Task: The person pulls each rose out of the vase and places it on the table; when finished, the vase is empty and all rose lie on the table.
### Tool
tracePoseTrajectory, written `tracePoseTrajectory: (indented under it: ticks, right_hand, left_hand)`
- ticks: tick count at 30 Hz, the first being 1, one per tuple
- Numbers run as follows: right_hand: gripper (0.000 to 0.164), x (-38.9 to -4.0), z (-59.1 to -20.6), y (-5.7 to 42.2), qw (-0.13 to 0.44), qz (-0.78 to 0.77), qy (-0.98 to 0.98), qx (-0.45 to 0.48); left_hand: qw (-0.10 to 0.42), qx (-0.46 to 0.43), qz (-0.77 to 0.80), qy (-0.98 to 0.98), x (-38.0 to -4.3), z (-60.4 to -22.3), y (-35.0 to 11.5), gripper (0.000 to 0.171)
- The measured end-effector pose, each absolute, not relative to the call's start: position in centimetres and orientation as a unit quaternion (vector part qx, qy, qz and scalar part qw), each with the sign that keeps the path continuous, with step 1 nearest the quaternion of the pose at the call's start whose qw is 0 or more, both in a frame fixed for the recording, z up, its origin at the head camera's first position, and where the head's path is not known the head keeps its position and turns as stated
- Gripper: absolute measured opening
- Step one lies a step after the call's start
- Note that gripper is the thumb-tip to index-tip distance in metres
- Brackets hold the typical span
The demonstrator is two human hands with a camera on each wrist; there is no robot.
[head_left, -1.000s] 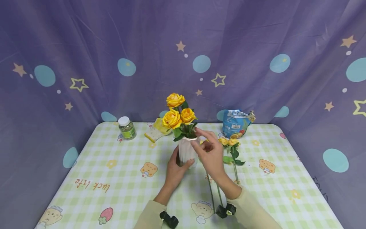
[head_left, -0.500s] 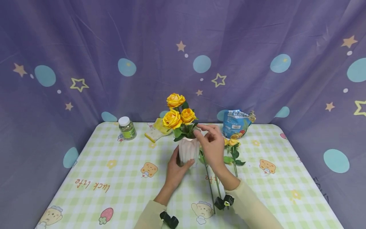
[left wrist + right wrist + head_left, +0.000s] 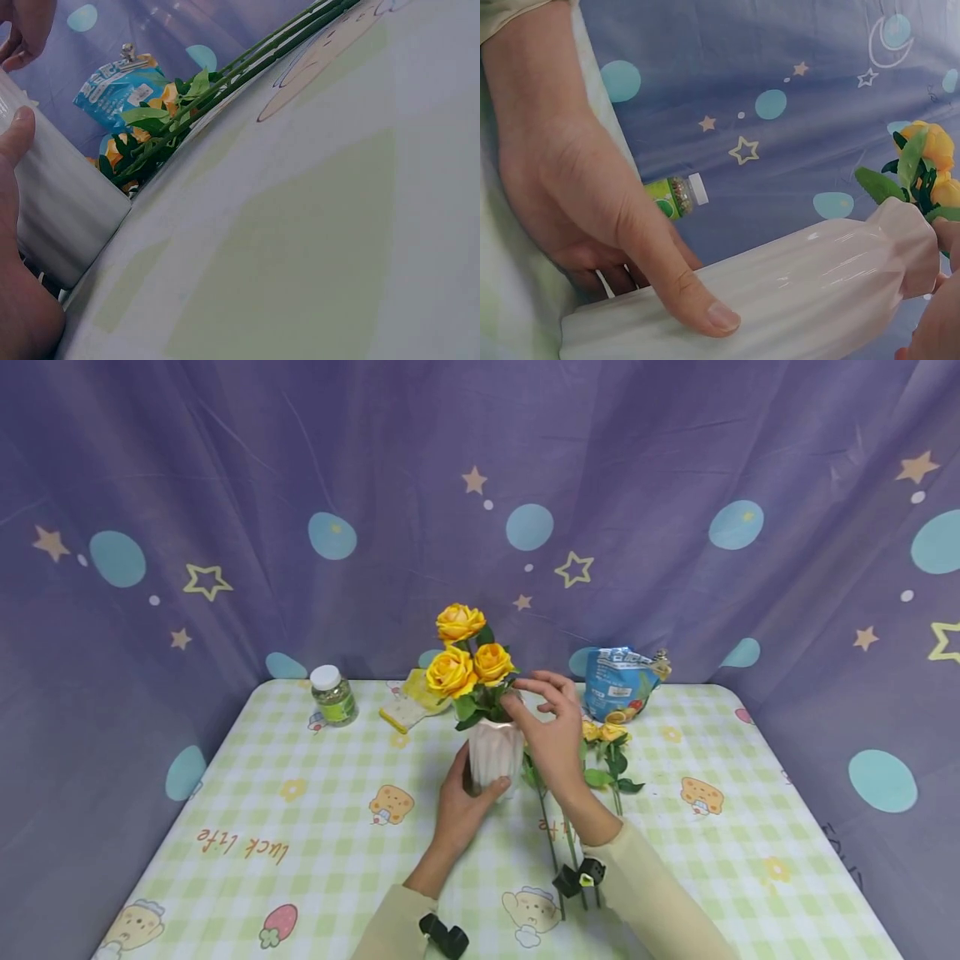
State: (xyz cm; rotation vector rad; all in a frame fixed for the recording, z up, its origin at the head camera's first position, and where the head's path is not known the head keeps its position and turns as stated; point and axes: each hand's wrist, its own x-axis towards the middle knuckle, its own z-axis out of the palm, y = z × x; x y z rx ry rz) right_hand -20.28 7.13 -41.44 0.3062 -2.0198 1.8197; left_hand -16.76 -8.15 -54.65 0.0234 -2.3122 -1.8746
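Note:
My left hand (image 3: 462, 806) grips the lower part of a white fluted vase (image 3: 493, 750) that stands upright on the table. In the right wrist view its thumb (image 3: 697, 307) lies across the glossy vase wall. Three yellow roses (image 3: 452, 671) with green leaves (image 3: 467, 705) rise from the vase mouth. At the rim, the thumb and index finger of my right hand (image 3: 553, 739) pinch at the leaves on the right side of the bouquet. Its other fingers are bent above. The fingertips are partly hidden among the leaves.
More yellow roses (image 3: 613, 732) lie right of the vase, their long green stems (image 3: 551, 843) pointing toward me. Behind them stands a blue pouch (image 3: 621, 687) with a clip. A white-lidded jar (image 3: 334, 697) and a yellow-and-white cloth (image 3: 415, 700) are at the back left.
My right hand has shifted slightly left and up along the leaves at the vase rim, its wrist dropping inward. The left hand, vase and roses stay where they were.

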Motion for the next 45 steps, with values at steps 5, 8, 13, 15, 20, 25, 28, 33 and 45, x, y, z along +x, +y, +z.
tracePoseTrajectory:
  ticks: [5, 8, 13, 15, 20, 25, 28, 33, 45]
  right_hand:
    - [0.03, -20.7, -41.3, 7.1, 0.178, 0.656, -0.724, 0.117]
    - [0.031, -21.0, -41.2, 7.0, 0.17, 0.656, -0.726, 0.119]
    - [0.034, -21.4, -41.1, 6.9, 0.156, 0.655, -0.729, 0.121]
    - [0.035, -21.5, -41.1, 6.9, 0.149, 0.655, -0.73, 0.124]
    - [0.038, -21.7, -40.9, 7.0, 0.125, 0.65, -0.739, 0.124]
    - [0.041, -21.7, -40.5, 7.0, 0.103, 0.641, -0.752, 0.114]
    - [0.04, -21.7, -40.3, 7.1, 0.098, 0.643, -0.752, 0.108]
    - [0.035, -21.7, -40.0, 7.0, 0.1, 0.649, -0.746, 0.108]
    - [0.023, -22.1, -40.0, 6.9, 0.114, 0.653, -0.737, 0.13]
  left_hand:
    - [0.079, 0.008, -0.626, -0.775, -16.8, -54.7, -8.2, 0.094]
    - [0.077, 0.009, -0.627, -0.775, -16.8, -54.8, -8.2, 0.094]
    - [0.075, 0.009, -0.625, -0.777, -16.8, -54.8, -8.2, 0.094]
    - [0.074, 0.009, -0.624, -0.777, -16.8, -54.8, -8.2, 0.095]
    - [0.076, 0.009, -0.626, -0.776, -16.8, -54.8, -8.2, 0.094]
    - [0.075, 0.009, -0.624, -0.777, -16.8, -54.9, -8.2, 0.094]
    - [0.077, 0.01, -0.622, -0.779, -16.8, -54.9, -8.2, 0.095]
    - [0.082, 0.006, -0.62, -0.78, -16.9, -54.9, -8.1, 0.094]
    - [0.076, 0.011, -0.622, -0.779, -16.9, -54.8, -8.2, 0.094]
